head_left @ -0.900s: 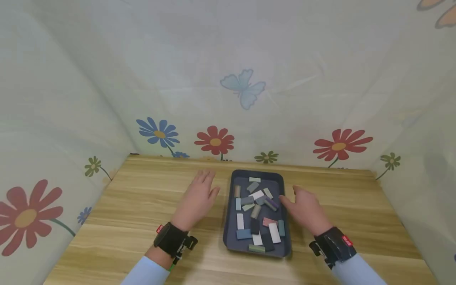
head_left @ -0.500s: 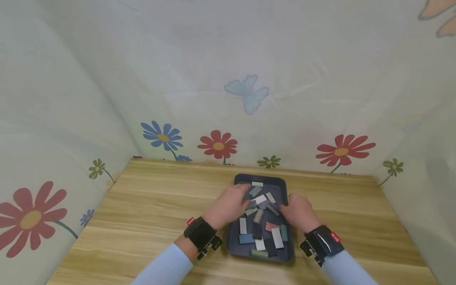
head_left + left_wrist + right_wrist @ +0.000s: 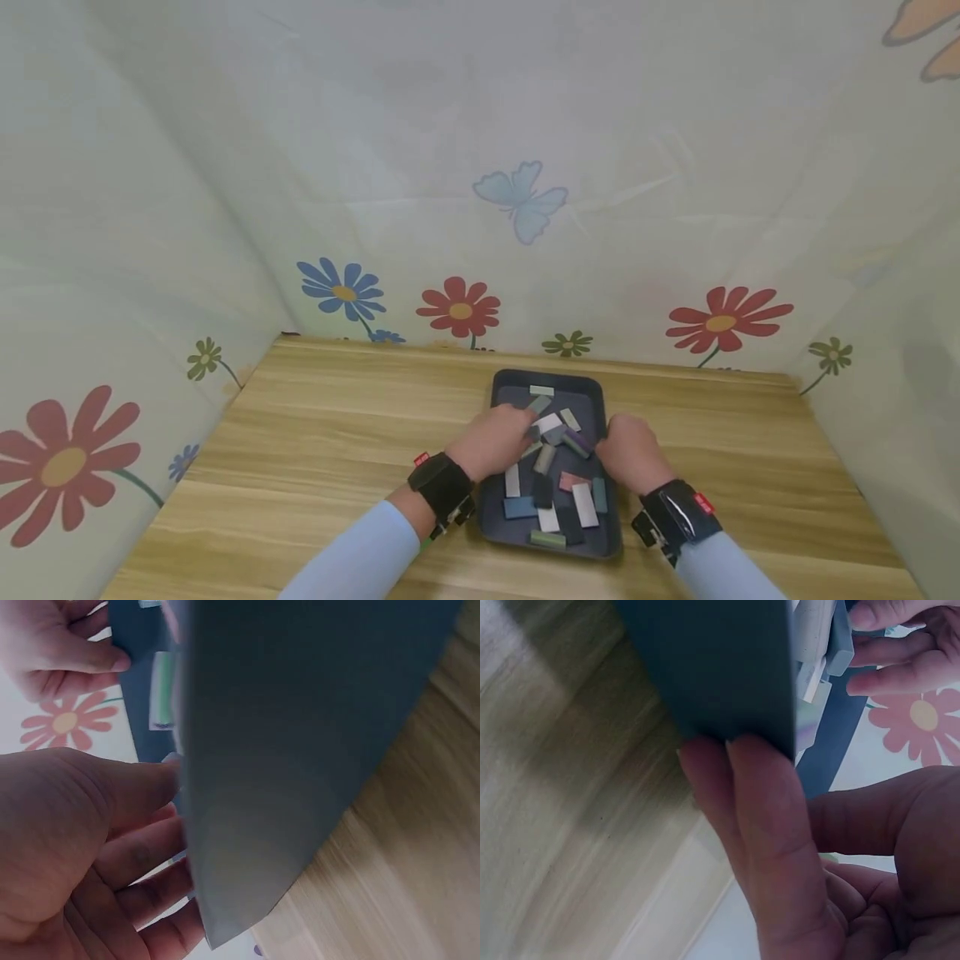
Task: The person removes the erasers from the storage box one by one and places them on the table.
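Note:
A dark blue-grey tray (image 3: 489,510) on the wooden table holds several small rectangular blocks in white, blue, green, pink and black. My left hand (image 3: 495,440) reaches over its left side, thumb and fingers bent around a grey-blue block (image 3: 841,645). In the left wrist view, the tray's wall hides the tips of those fingers. At the right side, my right hand (image 3: 633,454) pinches the tray's rim. The right wrist view shows two fingers (image 3: 769,817) against the outer wall, with the thumb on the other side. A purple-and-green block (image 3: 577,443) lies near that hand.
The wooden table (image 3: 375,400) surrounds the tray. Behind it hangs a pale curtain (image 3: 637,208) printed with flowers and a butterfly, and the same cloth closes off both sides. Black camera straps (image 3: 442,487) sit on both wrists.
My left hand has moved right, from the table beside the tray to over its blocks, and its fingers have bent around one. My right hand has closed onto the tray's right rim.

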A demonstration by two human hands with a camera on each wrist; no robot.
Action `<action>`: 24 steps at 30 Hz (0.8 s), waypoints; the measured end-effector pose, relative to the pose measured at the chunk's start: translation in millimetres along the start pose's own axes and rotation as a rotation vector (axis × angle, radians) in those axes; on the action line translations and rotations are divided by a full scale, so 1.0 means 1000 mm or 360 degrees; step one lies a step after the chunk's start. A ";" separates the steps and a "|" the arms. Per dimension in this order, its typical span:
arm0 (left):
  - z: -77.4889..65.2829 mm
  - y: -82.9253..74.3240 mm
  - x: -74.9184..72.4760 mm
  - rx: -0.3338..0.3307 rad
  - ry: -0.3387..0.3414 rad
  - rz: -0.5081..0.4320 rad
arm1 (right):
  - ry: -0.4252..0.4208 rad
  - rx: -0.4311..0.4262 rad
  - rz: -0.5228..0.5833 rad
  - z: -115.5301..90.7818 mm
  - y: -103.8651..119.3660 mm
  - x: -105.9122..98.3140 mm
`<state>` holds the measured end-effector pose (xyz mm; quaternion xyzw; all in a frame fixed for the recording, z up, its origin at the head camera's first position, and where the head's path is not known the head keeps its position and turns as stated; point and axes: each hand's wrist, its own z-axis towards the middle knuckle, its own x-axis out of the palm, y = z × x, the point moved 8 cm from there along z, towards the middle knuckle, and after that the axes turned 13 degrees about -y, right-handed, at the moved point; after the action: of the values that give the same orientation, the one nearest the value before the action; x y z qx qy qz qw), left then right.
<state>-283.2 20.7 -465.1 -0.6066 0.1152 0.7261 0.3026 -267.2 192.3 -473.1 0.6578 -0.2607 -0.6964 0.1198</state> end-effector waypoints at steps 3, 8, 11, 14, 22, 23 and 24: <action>0.002 -0.001 0.000 0.0034 -0.0017 0.0074 | -0.0021 -0.0022 0.0006 0.004 0.000 0.000; 0.005 -0.001 -0.002 0.0019 0.0000 0.0088 | -0.0041 -0.0019 0.0027 0.008 0.000 0.000; 0.007 0.000 -0.002 0.0005 0.0004 0.0052 | -0.0021 0.0008 0.0016 0.009 0.000 0.000; 0.007 0.003 -0.001 -0.0011 0.0001 0.0020 | -0.0012 0.0006 -0.0004 0.009 0.002 0.000; 0.010 0.014 -0.005 -0.0014 -0.0109 -0.0153 | 0.0005 -0.0001 0.0019 0.008 -0.001 0.000; 0.010 0.019 -0.009 -0.0037 -0.0148 -0.0189 | -0.0004 -0.0012 0.0016 0.008 -0.001 -0.001; 0.011 0.024 -0.014 -0.0078 -0.0191 -0.0235 | -0.0012 -0.0024 0.0015 0.007 -0.001 -0.002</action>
<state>-304.9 3.0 -453.6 -0.5760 0.0339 0.7395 0.3468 -274.0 195.8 -472.4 0.6531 -0.2590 -0.7002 0.1271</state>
